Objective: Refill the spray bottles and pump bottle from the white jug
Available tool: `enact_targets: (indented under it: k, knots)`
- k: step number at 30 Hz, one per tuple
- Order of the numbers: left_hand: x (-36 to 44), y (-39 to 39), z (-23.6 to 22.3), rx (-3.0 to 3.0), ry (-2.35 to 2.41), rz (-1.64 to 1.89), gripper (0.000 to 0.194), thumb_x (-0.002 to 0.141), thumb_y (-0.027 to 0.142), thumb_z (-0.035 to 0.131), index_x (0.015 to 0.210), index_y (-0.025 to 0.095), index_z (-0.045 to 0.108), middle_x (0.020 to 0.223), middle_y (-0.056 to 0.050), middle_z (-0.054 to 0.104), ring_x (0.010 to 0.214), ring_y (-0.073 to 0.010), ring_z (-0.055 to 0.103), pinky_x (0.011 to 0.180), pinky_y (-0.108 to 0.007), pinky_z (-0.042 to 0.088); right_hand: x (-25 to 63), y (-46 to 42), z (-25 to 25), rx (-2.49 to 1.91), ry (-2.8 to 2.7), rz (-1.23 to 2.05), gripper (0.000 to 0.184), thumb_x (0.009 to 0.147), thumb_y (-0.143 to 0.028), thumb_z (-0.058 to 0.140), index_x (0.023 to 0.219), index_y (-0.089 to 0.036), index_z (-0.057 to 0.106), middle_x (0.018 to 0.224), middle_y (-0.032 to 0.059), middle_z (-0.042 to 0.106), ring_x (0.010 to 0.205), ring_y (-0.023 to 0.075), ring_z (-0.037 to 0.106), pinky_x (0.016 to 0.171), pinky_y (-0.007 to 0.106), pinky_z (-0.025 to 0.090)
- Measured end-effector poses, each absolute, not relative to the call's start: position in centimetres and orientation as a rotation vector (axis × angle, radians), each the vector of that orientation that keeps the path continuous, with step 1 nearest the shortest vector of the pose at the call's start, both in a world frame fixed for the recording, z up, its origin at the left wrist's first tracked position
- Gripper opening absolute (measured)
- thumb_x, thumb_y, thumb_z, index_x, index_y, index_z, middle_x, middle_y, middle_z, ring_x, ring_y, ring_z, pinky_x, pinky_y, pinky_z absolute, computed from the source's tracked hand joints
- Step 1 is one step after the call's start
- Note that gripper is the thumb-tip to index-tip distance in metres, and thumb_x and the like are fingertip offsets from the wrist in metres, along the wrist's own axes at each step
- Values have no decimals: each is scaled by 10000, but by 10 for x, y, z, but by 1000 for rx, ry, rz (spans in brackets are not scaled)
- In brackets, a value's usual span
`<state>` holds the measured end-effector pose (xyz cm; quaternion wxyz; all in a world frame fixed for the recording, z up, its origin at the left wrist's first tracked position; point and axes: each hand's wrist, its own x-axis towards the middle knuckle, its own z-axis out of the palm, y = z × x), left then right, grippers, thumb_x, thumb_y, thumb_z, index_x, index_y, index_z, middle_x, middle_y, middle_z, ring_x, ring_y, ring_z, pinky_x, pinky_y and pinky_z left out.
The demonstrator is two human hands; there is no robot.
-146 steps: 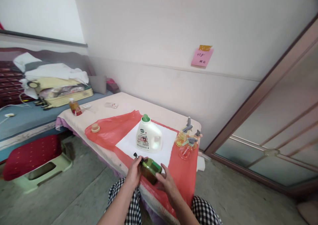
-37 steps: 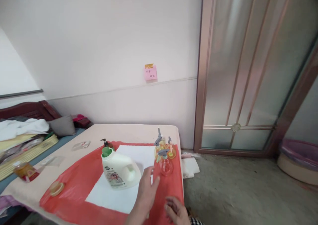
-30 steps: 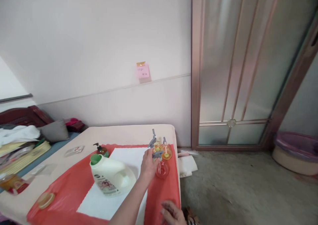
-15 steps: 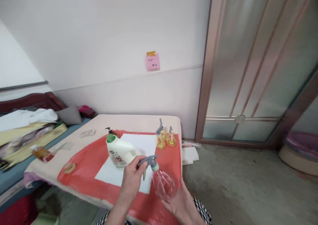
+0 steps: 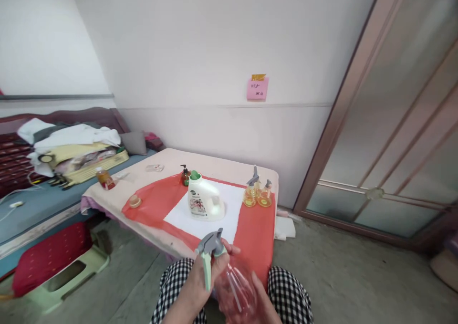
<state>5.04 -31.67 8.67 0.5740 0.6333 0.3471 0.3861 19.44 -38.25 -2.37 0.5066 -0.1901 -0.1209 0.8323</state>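
A clear spray bottle (image 5: 236, 290) with a grey and pale green trigger head is held tilted above my lap. My left hand (image 5: 211, 271) grips it round the neck, just under the trigger. My right hand (image 5: 263, 300) is wrapped round the bottle's body from the right; part of its fingers is hidden behind the bottle. Beyond them, a white detergent jug (image 5: 203, 201) with a green spout stands on a white sheet (image 5: 231, 219). Several yellowish spray bottles (image 5: 250, 197) with grey heads stand to its right, and a brown pump bottle (image 5: 185, 177) stands behind it.
A red plastic sheet (image 5: 255, 238) covers part of the cloth-topped table (image 5: 179, 159). On the left are a round cap (image 5: 135, 201), a drink bottle (image 5: 105, 178) and a flat packet (image 5: 155, 168). A red-topped stool (image 5: 57, 257) stands on the floor. A pink note (image 5: 257, 88) hangs on the wall.
The green pump bottle earlier in my hands now stands behind the jug. My left hand took the clear spray bottle from the table's right side and brought it to my lap, where both hands hold it.
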Motion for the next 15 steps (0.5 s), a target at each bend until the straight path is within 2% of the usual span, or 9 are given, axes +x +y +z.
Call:
enact_targets:
  k: [2, 5, 7, 9, 11, 13, 15]
  knots:
    - [52, -325, 81, 1422, 885, 994, 314, 879, 503, 558, 990, 225, 654, 1104, -100, 686, 1149, -277, 584, 1042, -416, 394, 188, -389, -26, -510, -274, 2007, 812, 707, -776, 596, 1152, -100, 658, 997, 151, 735, 752, 197, 691, 666, 291, 546]
    - [55, -329, 73, 1392, 1000, 1094, 331, 872, 523, 551, 971, 225, 656, 1109, -98, 678, 1127, -276, 578, 1056, -426, 373, 183, -396, -25, -571, -285, 1853, 687, 708, -640, 712, 1222, -198, 599, 1160, 135, 695, 858, 226, 704, 672, 302, 541]
    - [55, -329, 72, 1389, 1026, 1131, 338, 864, 533, 556, 953, 221, 650, 1081, -94, 683, 1092, -273, 591, 1049, -426, 377, 181, -397, -21, -566, -339, 1653, 697, 603, -492, 849, 1204, -272, 573, 1253, 109, 654, 1028, 280, 671, 798, 388, 541]
    - [54, -330, 76, 1386, 1021, 1156, 340, 852, 541, 570, 941, 219, 637, 1064, -92, 689, 1061, -269, 606, 1031, -418, 394, 182, -396, -15, -543, -380, 1502, 773, 483, -397, 926, 1163, -299, 571, 1273, 89, 644, 1143, 313, 615, 948, 480, 480]
    - [53, -332, 82, 1395, 995, 1168, 337, 847, 539, 579, 936, 218, 632, 1075, -96, 690, 1055, -269, 613, 1013, -408, 412, 185, -394, -10, -529, -373, 1613, 759, 496, -518, 899, 1147, -271, 597, 1226, 97, 672, 1135, 315, 619, 981, 498, 455]
    - [50, -336, 87, 1406, 944, 1159, 320, 856, 524, 575, 935, 220, 632, 1087, -97, 690, 1069, -271, 611, 999, -400, 423, 187, -393, -7, -518, -359, 1889, 772, 608, -733, 726, 1163, -206, 628, 1188, 130, 689, 1067, 307, 654, 933, 479, 487]
    - [47, -339, 87, 1406, 906, 1147, 299, 869, 503, 570, 947, 223, 636, 1085, -92, 692, 1088, -272, 605, 1004, -398, 418, 186, -393, -7, -506, -357, 2029, 848, 678, -835, 552, 1161, -146, 654, 1180, 158, 689, 1069, 304, 655, 949, 462, 482]
